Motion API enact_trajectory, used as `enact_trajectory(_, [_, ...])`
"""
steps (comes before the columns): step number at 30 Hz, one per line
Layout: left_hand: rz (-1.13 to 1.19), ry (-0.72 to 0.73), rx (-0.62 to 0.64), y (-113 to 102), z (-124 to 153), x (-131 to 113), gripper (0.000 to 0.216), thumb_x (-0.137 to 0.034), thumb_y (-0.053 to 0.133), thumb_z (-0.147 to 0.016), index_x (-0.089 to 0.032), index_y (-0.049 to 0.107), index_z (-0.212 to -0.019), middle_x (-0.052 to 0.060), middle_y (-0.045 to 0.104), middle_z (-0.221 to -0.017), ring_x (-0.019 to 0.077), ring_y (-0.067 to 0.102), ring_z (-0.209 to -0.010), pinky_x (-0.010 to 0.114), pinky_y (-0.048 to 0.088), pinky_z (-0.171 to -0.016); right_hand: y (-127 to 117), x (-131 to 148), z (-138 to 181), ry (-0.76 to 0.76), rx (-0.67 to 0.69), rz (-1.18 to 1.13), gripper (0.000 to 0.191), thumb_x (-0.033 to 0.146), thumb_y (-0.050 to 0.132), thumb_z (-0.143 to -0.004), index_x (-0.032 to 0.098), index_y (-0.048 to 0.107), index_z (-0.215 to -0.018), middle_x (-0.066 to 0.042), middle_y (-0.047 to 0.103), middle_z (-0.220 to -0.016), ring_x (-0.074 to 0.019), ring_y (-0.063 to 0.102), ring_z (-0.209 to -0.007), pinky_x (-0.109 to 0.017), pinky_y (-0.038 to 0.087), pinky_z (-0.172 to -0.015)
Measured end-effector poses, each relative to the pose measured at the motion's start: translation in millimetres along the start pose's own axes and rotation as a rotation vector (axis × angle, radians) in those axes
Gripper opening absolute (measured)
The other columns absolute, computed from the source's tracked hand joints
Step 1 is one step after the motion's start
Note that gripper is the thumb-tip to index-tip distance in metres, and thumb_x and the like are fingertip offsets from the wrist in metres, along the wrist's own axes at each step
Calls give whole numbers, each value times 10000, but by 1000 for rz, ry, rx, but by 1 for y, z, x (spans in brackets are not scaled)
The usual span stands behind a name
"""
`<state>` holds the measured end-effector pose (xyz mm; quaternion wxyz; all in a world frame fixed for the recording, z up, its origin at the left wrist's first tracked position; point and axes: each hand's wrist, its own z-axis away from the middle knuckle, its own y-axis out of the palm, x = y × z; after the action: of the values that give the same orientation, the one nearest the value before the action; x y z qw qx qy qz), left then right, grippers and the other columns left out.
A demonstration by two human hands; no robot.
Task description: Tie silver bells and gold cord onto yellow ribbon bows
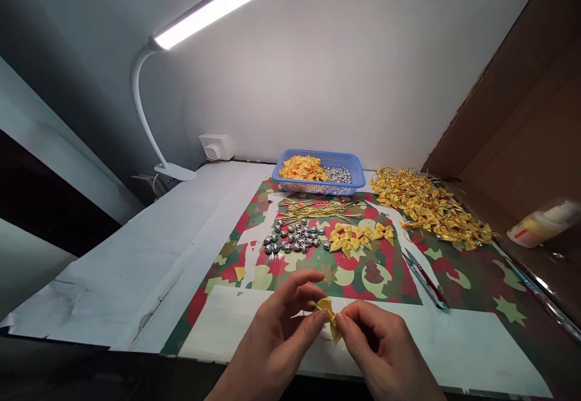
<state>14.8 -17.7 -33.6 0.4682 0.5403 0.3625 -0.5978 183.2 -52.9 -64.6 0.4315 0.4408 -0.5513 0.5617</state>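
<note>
My left hand (276, 328) and my right hand (381, 346) meet low in the middle of the view, both pinching one small yellow ribbon bow (327, 311) between thumb and fingertips. The bow hangs just above the white strip at the near edge of the table. Beyond the hands lie a cluster of silver heart beads (295, 237), a few loose yellow bows (361, 236) and a bundle of thin gold wires (318, 208) on the patterned paper (472, 280).
A blue basket (358, 178) with yellow bows and silver beads stands at the back. A heap of finished gold bows (426, 207) lies back right. Small scissors (426, 283) lie to the right, a glue bottle (542, 224) far right. A desk lamp (149, 104) stands back left.
</note>
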Motion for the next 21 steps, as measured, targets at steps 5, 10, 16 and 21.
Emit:
enact_trajectory(5, [-65, -17, 51, 0, -4, 4, 74, -296, 705, -905, -233, 738, -921, 6, 648, -803, 180, 574, -752, 270, 495, -699, -18, 11, -1, 45, -180, -258, 303, 488, 581, -967, 227, 719, -1036, -1, 625, -783, -113, 563, -627, -225, 461, -607])
enact_trajectory(10, [-271, 116, 134, -2, -3, 0, 186, -237, 607, -953, -200, 735, -824, 31, 633, -804, 182, 566, -733, 267, 457, -652, -24, 25, -9, -155, -80, -553, 226, 386, 569, -1012, 282, 722, -1143, 10, 607, -762, -104, 648, -655, -226, 530, -655])
enact_trajectory(16, [-475, 189, 173, -8, -7, 1, 236, -165, 538, -948, -201, 709, -790, 30, 651, -801, 178, 598, -712, 264, 470, -623, -8, 22, -12, -145, -155, -617, 185, 399, 597, -999, 282, 732, -1048, 35, 523, -705, -100, 646, -652, -206, 468, -621])
enact_trajectory(21, [-637, 238, 110, -17, -9, 9, 283, -141, 556, -916, -258, 726, -1109, 69, 687, -1083, 229, 679, -921, 323, 527, -799, -4, 7, -21, -186, -101, -388, 242, 379, 477, -1053, 308, 560, -1270, 48, 550, -713, -92, 588, -654, -180, 459, -604])
